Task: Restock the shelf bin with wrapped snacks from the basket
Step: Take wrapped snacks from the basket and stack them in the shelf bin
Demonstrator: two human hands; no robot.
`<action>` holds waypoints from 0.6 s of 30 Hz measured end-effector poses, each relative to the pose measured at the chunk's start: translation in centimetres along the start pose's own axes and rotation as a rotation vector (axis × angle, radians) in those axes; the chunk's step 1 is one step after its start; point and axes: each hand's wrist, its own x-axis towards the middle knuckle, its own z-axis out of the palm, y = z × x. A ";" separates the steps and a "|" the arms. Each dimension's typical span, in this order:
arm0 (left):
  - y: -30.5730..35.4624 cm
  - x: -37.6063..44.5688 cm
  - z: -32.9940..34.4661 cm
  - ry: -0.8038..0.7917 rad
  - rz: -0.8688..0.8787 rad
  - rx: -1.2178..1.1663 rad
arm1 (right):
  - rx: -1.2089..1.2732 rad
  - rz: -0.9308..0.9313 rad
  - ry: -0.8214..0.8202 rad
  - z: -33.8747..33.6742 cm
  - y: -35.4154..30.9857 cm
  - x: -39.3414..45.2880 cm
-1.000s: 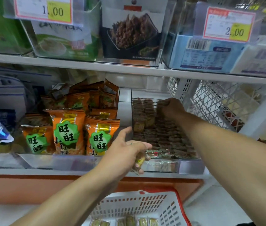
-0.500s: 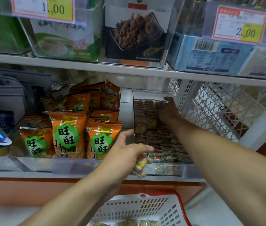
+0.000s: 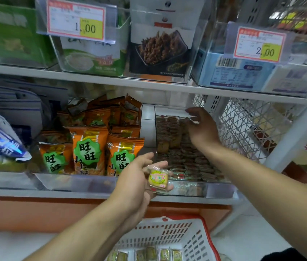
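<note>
A clear shelf bin (image 3: 212, 191) on the lower shelf holds several rows of small brown wrapped snacks (image 3: 184, 159). My right hand (image 3: 202, 129) reaches deep over the bin's rear rows, fingers spread, with nothing clearly in its grip. My left hand (image 3: 134, 182) hovers at the bin's front left corner and pinches one yellow wrapped snack (image 3: 158, 178), label facing up. Below, a white basket (image 3: 169, 235) with a red rim holds a row of similar yellow-green wrapped snacks (image 3: 149, 254).
Orange snack bags (image 3: 90, 153) fill the neighbouring bin on the left. A white wire mesh panel (image 3: 246, 129) stands just right of my right hand. The upper shelf board (image 3: 148, 87) hangs low over the bin, carrying boxes and price tags (image 3: 76, 21).
My right hand has lifted off the rear snacks and opened its fingers. My left hand has turned its snack so the yellow face shows.
</note>
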 end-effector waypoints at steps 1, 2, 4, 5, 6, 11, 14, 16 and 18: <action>0.1 -0.5 -0.1 -0.005 -0.004 -0.055 | 0.044 -0.064 -0.068 -0.6 -1.4 -1.9; 0.3 -0.9 -0.2 -0.014 -0.009 -0.097 | 0.069 -0.125 -0.170 -1.3 -2.7 -4.1; 0.6 -1.6 -0.3 -0.047 -0.009 -0.153 | 0.023 -0.234 -0.350 -2.5 -4.3 -8.4; 0.7 -1.9 -0.3 -0.068 -0.008 -0.173 | -0.046 -0.270 -0.413 -2.9 -4.7 -10.1; 0.7 -2.2 -0.2 -0.089 -0.009 -0.176 | -0.125 -0.288 -0.467 -3.2 -4.7 -11.4; 0.5 -2.9 -0.1 -0.097 -0.010 -0.015 | -0.250 -0.225 -0.659 -3.7 -4.6 -12.5; 0.3 -3.0 0.2 -0.100 0.007 0.039 | -0.098 -0.190 -0.677 -3.7 -4.5 -12.1; 0.1 -2.7 0.4 -0.070 0.039 0.052 | 0.163 -0.107 -0.650 -3.9 -4.3 -11.3; -0.1 -2.3 0.8 -0.040 0.062 0.080 | 0.323 -0.048 -0.635 -4.1 -4.1 -10.3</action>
